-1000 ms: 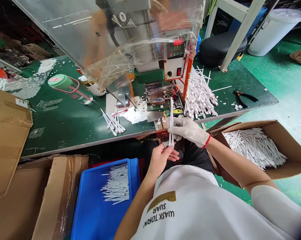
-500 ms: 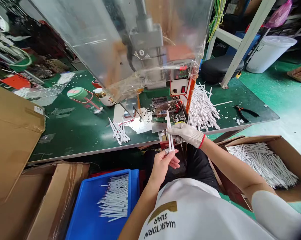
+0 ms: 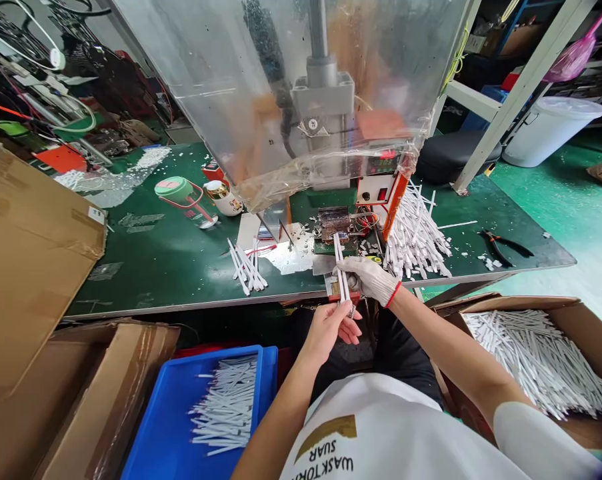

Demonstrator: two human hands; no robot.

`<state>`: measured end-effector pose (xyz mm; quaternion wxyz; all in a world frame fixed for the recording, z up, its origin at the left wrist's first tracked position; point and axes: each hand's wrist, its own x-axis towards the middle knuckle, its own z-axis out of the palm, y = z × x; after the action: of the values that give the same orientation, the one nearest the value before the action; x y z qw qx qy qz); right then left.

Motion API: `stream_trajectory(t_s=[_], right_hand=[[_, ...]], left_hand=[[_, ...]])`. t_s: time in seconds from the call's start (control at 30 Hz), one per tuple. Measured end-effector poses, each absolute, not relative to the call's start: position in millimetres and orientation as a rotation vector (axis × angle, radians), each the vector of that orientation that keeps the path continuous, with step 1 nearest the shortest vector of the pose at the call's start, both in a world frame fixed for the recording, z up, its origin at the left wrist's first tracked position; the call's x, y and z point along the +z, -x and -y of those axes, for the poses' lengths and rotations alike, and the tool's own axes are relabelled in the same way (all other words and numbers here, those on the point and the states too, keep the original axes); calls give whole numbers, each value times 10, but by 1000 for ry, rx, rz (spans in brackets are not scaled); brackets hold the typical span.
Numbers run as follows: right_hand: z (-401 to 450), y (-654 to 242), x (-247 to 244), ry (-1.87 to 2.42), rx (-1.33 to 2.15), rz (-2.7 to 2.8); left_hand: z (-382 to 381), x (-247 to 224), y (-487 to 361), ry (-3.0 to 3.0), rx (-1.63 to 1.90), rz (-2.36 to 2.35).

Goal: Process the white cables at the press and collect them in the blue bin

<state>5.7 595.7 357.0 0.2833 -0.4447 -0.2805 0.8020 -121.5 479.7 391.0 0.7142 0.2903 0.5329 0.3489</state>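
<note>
Two thin white sticks (image 3: 341, 270) lie side by side in my hands, pointing away from me. My bare left hand (image 3: 327, 328) pinches their near ends. Further up, my right hand (image 3: 371, 279), in a pale knitted glove with a red cuff edge, closes on them from the right side. Their far ends meet the front of a dark, scorched-looking metal block (image 3: 333, 221) at the foot of the machine; whether they enter it I cannot tell. Several similar white sticks (image 3: 249, 268) lie loosely on the green table to the left.
A clear plastic shield (image 3: 221, 100) hangs before the machine. A heap of white sticks (image 3: 415, 233) and pliers (image 3: 505, 247) lie right. A tumbler (image 3: 185, 200) and mug (image 3: 224, 199) stand left. Below are a blue bin (image 3: 165, 413) and a cardboard box (image 3: 598, 340), both holding sticks.
The whole view has shifted slightly. Relative to the metal block, the sticks' far ends have moved left, to the middle of its front. Both hands keep their hold.
</note>
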Motion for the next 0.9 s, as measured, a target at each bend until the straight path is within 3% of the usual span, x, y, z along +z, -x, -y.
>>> stream_trajectory(t_s=[0.6,0.9], right_hand=[[-6007,-31,3608,1253,2125,797],[-6273,149,3615,1287,1946,780]], left_hand=[[-4832,3951,1160,-567,769,-1168],[-4837,3964,1108,-562,797,-1131]])
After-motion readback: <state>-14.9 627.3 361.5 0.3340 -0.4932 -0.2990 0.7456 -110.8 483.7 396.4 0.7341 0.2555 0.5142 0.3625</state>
